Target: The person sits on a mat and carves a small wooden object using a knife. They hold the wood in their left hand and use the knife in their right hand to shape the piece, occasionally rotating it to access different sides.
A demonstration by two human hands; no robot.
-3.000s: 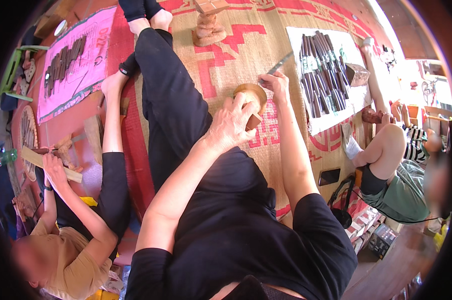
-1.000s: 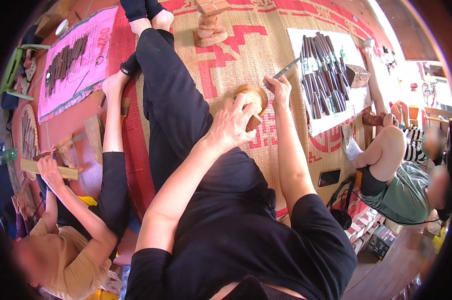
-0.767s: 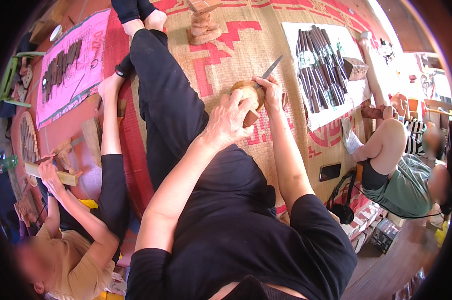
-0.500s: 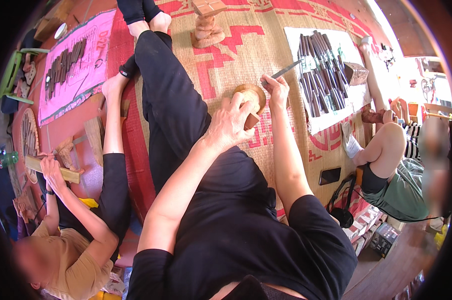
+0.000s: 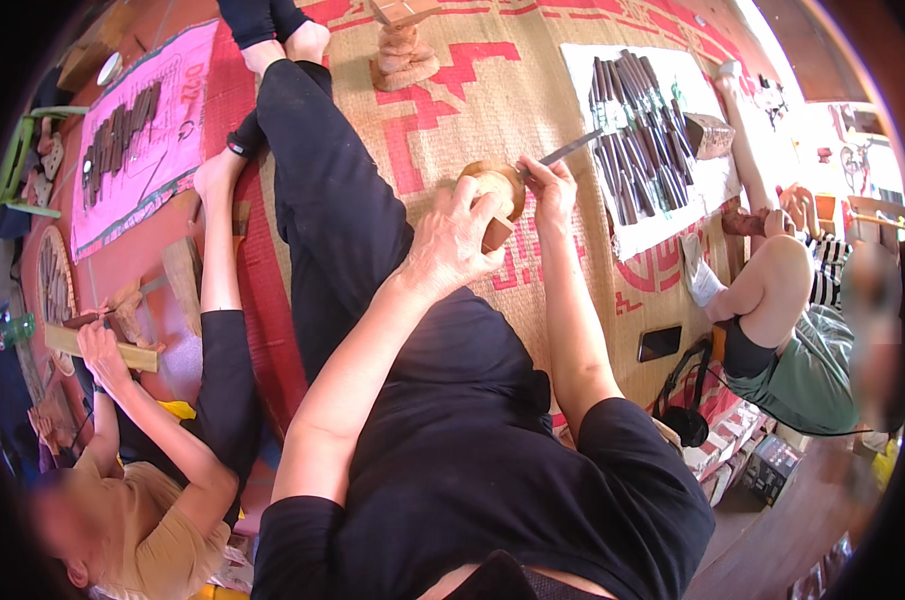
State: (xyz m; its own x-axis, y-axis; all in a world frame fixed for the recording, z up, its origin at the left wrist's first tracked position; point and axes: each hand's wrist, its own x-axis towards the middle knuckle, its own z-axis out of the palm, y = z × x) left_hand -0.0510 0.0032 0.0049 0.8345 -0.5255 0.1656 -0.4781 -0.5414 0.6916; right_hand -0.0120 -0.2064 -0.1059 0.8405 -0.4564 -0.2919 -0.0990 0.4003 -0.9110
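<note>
My left hand [image 5: 448,240] is closed around a carved wooden piece [image 5: 495,183] with a rounded, bowl-like top and a squared block end near my thumb. Part of the piece is hidden beneath my fingers. Just to its right, my right hand [image 5: 550,187] pinches a thin, dark, flat tool [image 5: 573,147] that looks like a file or a chisel. Its far end points toward the tools on the white cloth, while its near end lies at the wood's rim; whether they touch, I cannot tell.
Several dark-handled tools [image 5: 638,140] lie on a white cloth [image 5: 688,70] at right. A wooden carving [image 5: 405,60] stands ahead on the mat. A co-worker at left holds a wooden board [image 5: 123,350]; another person sits at right, near a phone [image 5: 660,344].
The whole view has shifted slightly. My right hand and the tool sit a little lower against the wooden piece. My left hand keeps its grip.
</note>
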